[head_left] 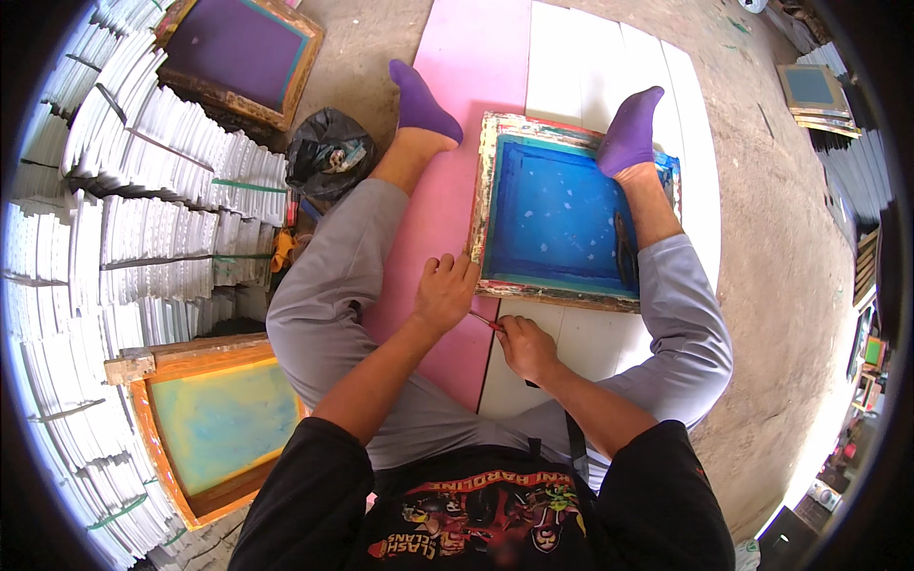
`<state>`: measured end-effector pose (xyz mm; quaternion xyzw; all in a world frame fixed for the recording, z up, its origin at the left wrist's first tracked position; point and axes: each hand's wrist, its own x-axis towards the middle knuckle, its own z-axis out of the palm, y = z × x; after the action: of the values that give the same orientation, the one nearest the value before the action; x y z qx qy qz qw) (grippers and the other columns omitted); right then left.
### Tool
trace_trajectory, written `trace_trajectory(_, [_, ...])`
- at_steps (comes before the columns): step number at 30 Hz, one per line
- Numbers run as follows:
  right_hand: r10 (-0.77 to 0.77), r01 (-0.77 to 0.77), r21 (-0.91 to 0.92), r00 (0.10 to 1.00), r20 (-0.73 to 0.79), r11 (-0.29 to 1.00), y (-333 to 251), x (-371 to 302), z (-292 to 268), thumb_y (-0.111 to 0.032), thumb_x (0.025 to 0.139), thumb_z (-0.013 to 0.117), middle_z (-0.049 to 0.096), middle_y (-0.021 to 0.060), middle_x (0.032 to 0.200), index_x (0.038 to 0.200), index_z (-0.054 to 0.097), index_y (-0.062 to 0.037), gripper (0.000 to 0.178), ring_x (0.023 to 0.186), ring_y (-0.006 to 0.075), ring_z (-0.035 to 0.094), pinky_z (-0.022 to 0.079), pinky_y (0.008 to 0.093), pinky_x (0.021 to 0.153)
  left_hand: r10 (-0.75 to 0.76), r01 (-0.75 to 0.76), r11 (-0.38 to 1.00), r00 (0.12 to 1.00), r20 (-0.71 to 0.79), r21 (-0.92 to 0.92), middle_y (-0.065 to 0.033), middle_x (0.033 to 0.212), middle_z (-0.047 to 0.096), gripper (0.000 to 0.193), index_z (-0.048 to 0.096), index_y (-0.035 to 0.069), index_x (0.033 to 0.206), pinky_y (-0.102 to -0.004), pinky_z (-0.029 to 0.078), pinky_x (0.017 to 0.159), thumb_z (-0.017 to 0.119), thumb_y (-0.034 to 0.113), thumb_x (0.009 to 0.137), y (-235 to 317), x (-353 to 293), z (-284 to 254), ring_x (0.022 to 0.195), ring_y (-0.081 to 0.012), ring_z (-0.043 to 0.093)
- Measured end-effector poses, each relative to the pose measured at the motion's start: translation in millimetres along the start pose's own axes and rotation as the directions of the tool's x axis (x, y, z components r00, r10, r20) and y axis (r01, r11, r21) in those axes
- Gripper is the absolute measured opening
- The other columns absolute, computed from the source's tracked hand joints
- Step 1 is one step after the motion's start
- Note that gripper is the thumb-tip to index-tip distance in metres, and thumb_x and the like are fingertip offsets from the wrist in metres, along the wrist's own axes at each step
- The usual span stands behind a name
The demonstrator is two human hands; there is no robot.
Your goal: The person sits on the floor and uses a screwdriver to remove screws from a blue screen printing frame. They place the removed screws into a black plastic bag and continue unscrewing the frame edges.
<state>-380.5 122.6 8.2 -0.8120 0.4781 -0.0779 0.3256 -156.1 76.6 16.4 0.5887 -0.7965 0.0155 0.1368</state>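
A screen-printing frame with blue mesh and paint-crusted wooden edges lies in front of me. My left hand is at its near left corner, knuckles up and fingers curled; whatever is under them is hidden. In my right hand is a slim red-handled tool, perhaps a screwdriver. Its thin shaft points left toward my left hand, just below the frame's near edge. A dark hand tool, like pliers, rests on the right side of the mesh, beside my right leg. My right foot in a purple sock presses on the far right corner.
Beneath the frame is a pink and white board. Tall stacks of white sheets line the left. A yellow-mesh frame, a purple-mesh frame and a black plastic bag stand nearby. More frames are at the far right.
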Motion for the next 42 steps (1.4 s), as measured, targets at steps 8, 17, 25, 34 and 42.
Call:
trace_trajectory(8, [0.044,-0.045,0.032,0.998,0.047,0.998,1,1,-3,-0.022,0.1,0.062,0.067,0.0165,0.1,0.109,0.059,-0.0058,0.018,0.095,0.039,0.068,0.056,0.0515,0.078,-0.297,0.375,0.897,0.903,0.311,-0.233,-0.0139,0.102,0.068,0.011,0.065,0.006,0.1,-0.0506,0.048,0.085,0.061,0.014,0.095,1,9,-2,0.099,-0.0356,0.065])
trace_trajectory(17, [0.001,0.0,-0.023,1.0,0.012,1.0,-2,1,-2,-0.019,0.097,0.066,0.066,0.0145,0.1,0.111,0.064,-0.007,0.019,0.099,0.0356,0.065,0.055,0.048,0.078,-0.42,0.589,0.588,0.808,0.413,-0.554,-0.0192,0.096,0.073,0.024,0.068,-0.001,0.101,-0.0477,0.053,0.082,0.062,0.021,0.1,-32,40,-21,0.092,-0.0391,0.07])
trace_trajectory(25, [-0.101,0.098,-0.147,0.995,-0.012,0.984,1,6,0,-0.019,0.091,0.071,0.062,0.0114,0.1,0.104,0.07,-0.0084,0.016,0.101,0.0318,0.062,0.054,0.0456,0.078,-0.404,0.622,0.261,0.765,0.501,-0.738,-0.0072,0.083,0.068,0.021,0.068,-0.003,0.099,-0.0327,0.052,0.071,0.064,0.017,0.103,-45,27,-12,0.074,-0.0166,0.065])
trace_trajectory(34, [-0.068,0.072,-0.156,0.997,0.027,0.985,4,7,1,-0.022,0.089,0.074,0.06,0.0121,0.105,0.108,0.068,-0.0088,0.024,0.105,0.0329,0.06,0.053,0.0474,0.083,-0.778,0.332,-0.089,0.565,0.274,-0.939,-0.0053,0.078,0.067,0.017,0.068,-0.003,0.094,-0.0266,0.052,0.063,0.064,0.011,0.102,-148,58,-52,0.066,-0.0124,0.062])
trace_trajectory(42, [-0.112,0.111,-0.135,0.994,0.0,0.985,-10,12,-5,-0.017,0.082,0.079,0.059,0.0121,0.1,0.104,0.068,-0.0099,0.025,0.096,0.0343,0.061,0.053,0.0463,0.08,-0.933,0.49,0.243,0.354,-0.064,-0.837,-0.011,0.084,0.074,0.018,0.073,-0.006,0.101,-0.0287,0.054,0.059,0.076,0.009,0.091,-280,62,-46,0.066,-0.0175,0.071])
